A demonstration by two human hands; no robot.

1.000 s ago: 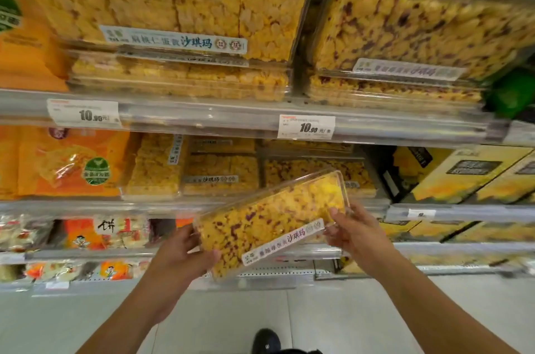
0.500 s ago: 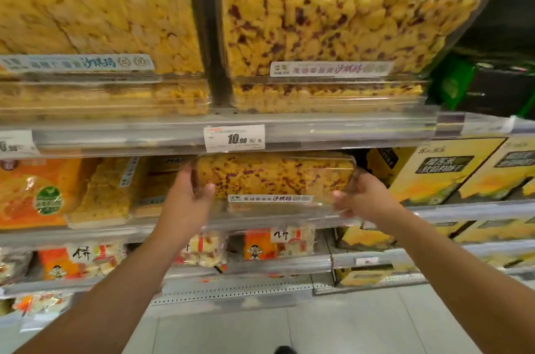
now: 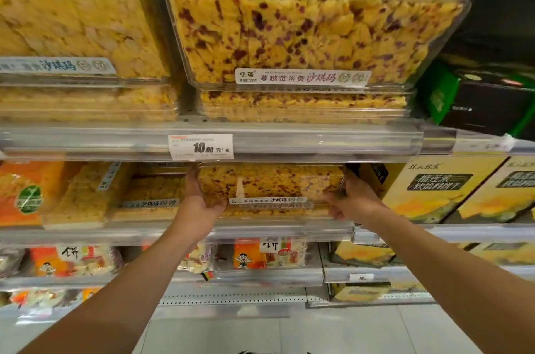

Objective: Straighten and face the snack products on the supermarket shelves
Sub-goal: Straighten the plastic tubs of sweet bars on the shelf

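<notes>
Upper centre of frame: large clear plastic box of yellow cranberry-flecked snack cake [image 3: 315, 35], tilted label-forward on another such box, above the clear shelf rail [image 3: 318, 139] bearing a white 10.90 price tag [image 3: 201, 147]; right of centre, yellow cardboard biscuit cartons [image 3: 440, 188]; centre, on the second shelf, a smaller clear cranberry snack box [image 3: 272, 187], label forward; left hand [image 3: 199, 203] grasps its left end, right hand [image 3: 351, 198] its right end.
</notes>
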